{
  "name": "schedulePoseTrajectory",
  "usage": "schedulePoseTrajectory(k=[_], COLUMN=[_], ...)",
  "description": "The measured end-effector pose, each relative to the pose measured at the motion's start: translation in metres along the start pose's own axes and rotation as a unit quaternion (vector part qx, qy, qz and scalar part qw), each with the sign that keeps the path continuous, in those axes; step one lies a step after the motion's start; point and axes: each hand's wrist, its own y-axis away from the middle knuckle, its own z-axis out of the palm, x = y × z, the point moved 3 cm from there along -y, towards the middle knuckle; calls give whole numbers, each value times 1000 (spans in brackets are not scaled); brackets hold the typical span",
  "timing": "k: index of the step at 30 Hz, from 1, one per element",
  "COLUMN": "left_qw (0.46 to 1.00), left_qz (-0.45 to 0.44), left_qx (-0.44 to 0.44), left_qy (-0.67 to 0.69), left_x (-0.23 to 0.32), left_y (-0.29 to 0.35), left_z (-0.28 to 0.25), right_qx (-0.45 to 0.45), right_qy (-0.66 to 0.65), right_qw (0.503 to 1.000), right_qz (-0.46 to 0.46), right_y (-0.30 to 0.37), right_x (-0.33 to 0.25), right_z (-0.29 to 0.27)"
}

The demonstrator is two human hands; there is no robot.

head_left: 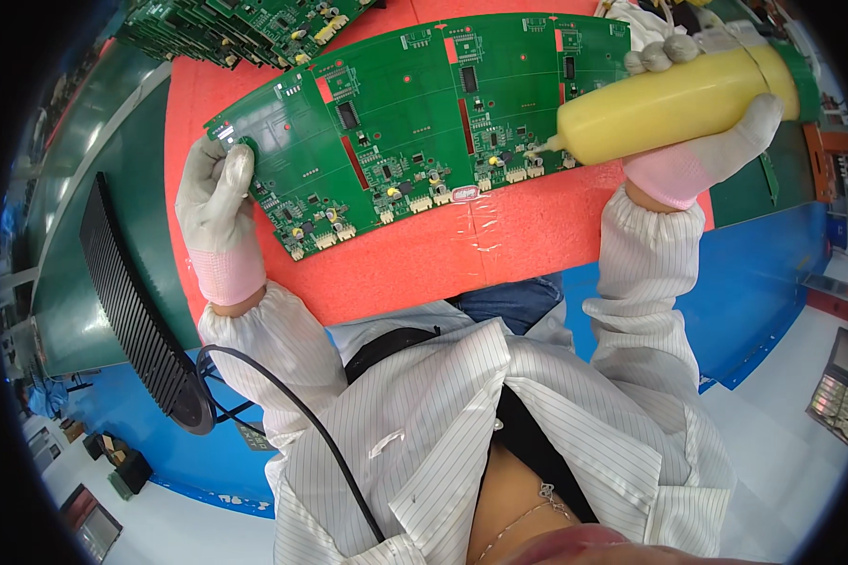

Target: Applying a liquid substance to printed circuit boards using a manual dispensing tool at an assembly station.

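A long green circuit board panel (400,108) of several joined sections lies over the pink-red foam pad (396,282), its chips, white connectors and small yellow-topped parts facing up. My left hand (219,202), in a white glove with a pink cuff, grips the panel's left end, thumb on top. My right hand (711,160), gloved alike, is wrapped round a yellow squeeze bottle (669,108) tilted nearly flat. The bottle's thin nozzle points left, at the components along the panel's near edge toward the right. Whether the tip touches them, I cannot tell.
More green circuit boards (226,28) are stacked at the far left. A black slatted panel (127,301) stands left of the pad, and a black cable (292,395) runs past my left sleeve. Green worktop (94,273) surrounds the pad, with blue floor (744,292) below.
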Motion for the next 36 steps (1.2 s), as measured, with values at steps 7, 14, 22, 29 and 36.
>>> schedulePoseTrajectory(k=[7,14,22,29,36], left_qw=[999,999,999,999,999], left_qz=[38,37,32,29,30], left_qx=[-27,4,19,-9,-16], left_qy=[7,-18,-20,-31,-41], left_x=[9,11,11,8,6], left_y=[3,4,3,3,2], left_z=[-9,-9,-8,-15,-15], right_qx=[-39,-20,-14,18,-35], right_qy=[31,122,76,92,71], right_qw=[998,992,996,995,997], right_qz=[-33,-34,-42,-42,-21], right_y=[-5,-9,-8,-6,-6], right_x=[-25,-31,-26,-26,-32], right_z=[1,-15,-25,-26,-21])
